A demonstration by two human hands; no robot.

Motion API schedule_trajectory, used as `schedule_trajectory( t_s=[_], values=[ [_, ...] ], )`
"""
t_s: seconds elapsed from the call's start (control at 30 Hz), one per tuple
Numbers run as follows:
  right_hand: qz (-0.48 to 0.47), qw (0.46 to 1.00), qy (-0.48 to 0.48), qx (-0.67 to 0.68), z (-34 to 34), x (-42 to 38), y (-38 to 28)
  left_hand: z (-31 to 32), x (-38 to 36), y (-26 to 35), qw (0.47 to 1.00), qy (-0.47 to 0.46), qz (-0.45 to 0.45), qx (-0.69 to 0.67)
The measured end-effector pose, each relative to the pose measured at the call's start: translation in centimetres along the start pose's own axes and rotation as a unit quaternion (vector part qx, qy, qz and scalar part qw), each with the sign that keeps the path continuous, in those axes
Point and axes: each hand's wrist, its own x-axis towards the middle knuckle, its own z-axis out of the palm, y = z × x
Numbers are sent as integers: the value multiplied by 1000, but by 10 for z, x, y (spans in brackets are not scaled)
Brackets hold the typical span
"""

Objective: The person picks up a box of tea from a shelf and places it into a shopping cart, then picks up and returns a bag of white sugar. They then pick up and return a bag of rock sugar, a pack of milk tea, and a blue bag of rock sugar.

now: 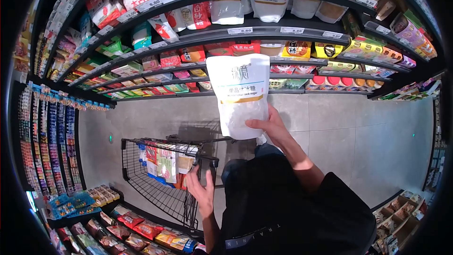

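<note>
Taking the shopping cart (pixel 163 179) as the landmark: the left hand (pixel 202 186) sits at its near right corner, by the handle, fingers spread open and gripping nothing that I can make out; whether it touches the frame is unclear. Inside the cart, colourful packets (pixel 163 163) stand packed against its right end, the left part of the basket bare wire. Up and to the right of the cart, the right hand (pixel 270 127) is closed around the lower right edge of a white bag of rock sugar (pixel 239 95), held upright in the air before the shelves (pixel 264 35). The grip looks slight for a full pouch: held by one edge, it could slip or swing and fall to the floor (pixel 358 127), possibly splitting. With no firm hold visible on it, the cart might roll away.
</note>
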Motion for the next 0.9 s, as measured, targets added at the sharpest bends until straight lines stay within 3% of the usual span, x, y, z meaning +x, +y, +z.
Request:
schedule_trajectory(
  t_s=[0.07, 0.1, 0.2, 0.27, 0.33, 0.37, 0.53, 0.6, 0.9],
  values=[
    [-4, 1000, 2, 4, -1, 8, -3, 15, 26, 10, 994, 7, -14, -104],
    [-1, 1000, 1, -2, 0, 8, -3, 24, 38, 14, 977, -23, -62, -202],
    [9, 1000, 3, -12, 4, 8, 1, 45, 75, 32, 860, -141, -142, -469],
    [19, 1000, 2, -15, 9, 3, 6, 53, 94, 43, 719, -222, -236, -615],
    [46, 998, -12, -32, 15, 0, 9, 69, 100, 39, 694, -280, -223, -625],
    [45, 998, -9, -31, 16, -1, 13, 73, 101, 36, 671, -300, -263, -625],
    [61, 993, -28, -98, 18, -4, 23, 93, 105, 31, 618, -337, -296, -645],
    [54, 991, -27, -117, 15, -4, 25, 95, 104, 33, 610, -358, -228, -670],
    [57, 988, -44, -138, 11, 1, 28, 101, 103, 28, 632, -341, -224, -659]
  ],
)
